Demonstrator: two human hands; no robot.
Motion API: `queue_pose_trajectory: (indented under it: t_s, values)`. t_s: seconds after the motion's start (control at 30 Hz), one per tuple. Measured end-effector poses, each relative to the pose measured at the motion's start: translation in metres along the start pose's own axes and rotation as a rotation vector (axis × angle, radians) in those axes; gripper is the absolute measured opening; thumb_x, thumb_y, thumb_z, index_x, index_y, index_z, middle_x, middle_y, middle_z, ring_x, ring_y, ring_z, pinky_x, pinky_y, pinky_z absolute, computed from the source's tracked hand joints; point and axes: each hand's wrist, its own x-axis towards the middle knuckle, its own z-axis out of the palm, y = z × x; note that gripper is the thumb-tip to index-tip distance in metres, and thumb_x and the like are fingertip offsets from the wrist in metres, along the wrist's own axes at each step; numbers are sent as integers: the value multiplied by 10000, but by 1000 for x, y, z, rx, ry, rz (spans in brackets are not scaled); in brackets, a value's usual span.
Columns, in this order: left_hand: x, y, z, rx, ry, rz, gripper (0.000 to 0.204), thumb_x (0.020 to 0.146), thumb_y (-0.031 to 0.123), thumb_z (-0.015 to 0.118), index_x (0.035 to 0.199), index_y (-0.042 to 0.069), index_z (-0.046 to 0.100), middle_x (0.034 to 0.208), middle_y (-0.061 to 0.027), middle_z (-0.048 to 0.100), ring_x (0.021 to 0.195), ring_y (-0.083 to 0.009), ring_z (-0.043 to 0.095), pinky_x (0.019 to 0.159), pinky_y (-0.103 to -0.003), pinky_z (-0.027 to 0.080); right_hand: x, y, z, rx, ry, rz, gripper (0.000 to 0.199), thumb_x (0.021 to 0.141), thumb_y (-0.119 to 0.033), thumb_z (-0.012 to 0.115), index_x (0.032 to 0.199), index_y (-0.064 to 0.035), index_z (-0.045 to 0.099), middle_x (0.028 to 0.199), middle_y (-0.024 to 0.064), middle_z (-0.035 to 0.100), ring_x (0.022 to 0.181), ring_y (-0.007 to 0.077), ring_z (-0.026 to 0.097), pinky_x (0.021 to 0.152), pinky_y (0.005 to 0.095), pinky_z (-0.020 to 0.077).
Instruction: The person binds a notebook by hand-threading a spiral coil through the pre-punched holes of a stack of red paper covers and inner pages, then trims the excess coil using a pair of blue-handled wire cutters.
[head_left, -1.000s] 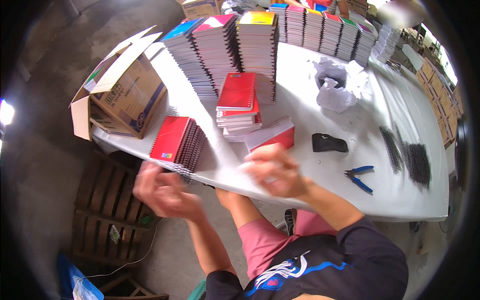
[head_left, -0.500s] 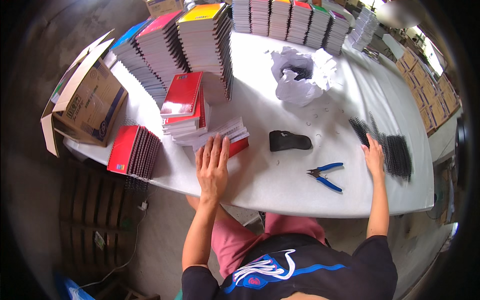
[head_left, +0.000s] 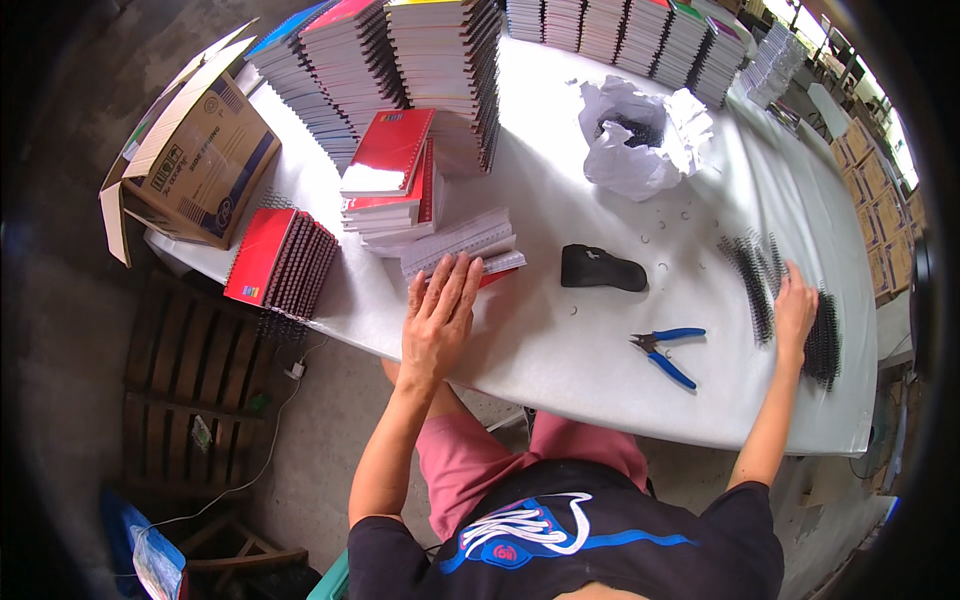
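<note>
My left hand (head_left: 437, 320) lies flat, fingers stretched out, on an unbound notebook (head_left: 458, 243) with white punched pages. A strip of its red cover shows beneath. At the table's right side my right hand (head_left: 795, 312) is among black spiral binding coils (head_left: 822, 345), fingers bent and drawn together. Whatever is between those fingertips is hidden. More coils (head_left: 752, 290) lie just left of that hand. Between my hands are blue-handled cutting pliers (head_left: 668, 354), jaws pointing left, and a black pouch-like object (head_left: 602, 269).
Red notebooks (head_left: 388, 155) are piled beyond my left hand, with bound red ones (head_left: 275, 262) at the left edge. Tall notebook stacks (head_left: 440, 75) stand behind. A cardboard box (head_left: 205, 160) sits far left. Crumpled white wrapping (head_left: 640, 165) holds dark coils; small wire scraps (head_left: 660, 225) lie near it.
My right hand has moved right and in among the coils, its fingers drawing together; the coils are now parted into two bunches. My left hand stays on the pages. The whole view has shifted slightly.
</note>
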Motion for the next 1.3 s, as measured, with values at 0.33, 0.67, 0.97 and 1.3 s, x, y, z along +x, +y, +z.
queue_pose_trajectory:
  t_s: [0.33,0.67,0.97,1.3]
  values:
    - [-9,7,-2,59,-50,63,574,770,225,631,1313,125,473,1267,-68,513,1190,-198,484,1010,-369,299,-9,-94,-84,1206,61,-132,515,779,94,426,1258,-88,479,829,-3,420,720,80,434,640,226,434]
    - [22,38,12,-108,98,-211,344,768,403,685,937,131,559,973,-29,513,994,-227,470,974,-464,224,-49,-205,-111,1440,-307,-551,295,900,-100,575,1194,-97,602,779,25,525,651,123,462,659,262,434]
    - [-1,70,-15,-166,68,-183,549,654,569,714,979,156,556,943,-22,515,1074,-254,448,1030,-647,69,-69,-205,-95,1331,-519,-560,160,831,-25,629,979,-66,672,918,67,624,767,177,587,701,286,467]
    - [-6,97,1,-85,329,-479,501,516,549,786,756,181,546,841,-3,485,943,-239,445,920,-578,209,-75,-224,-86,1389,-357,-541,255,697,48,701,918,-79,711,869,49,631,817,179,588,712,287,473]
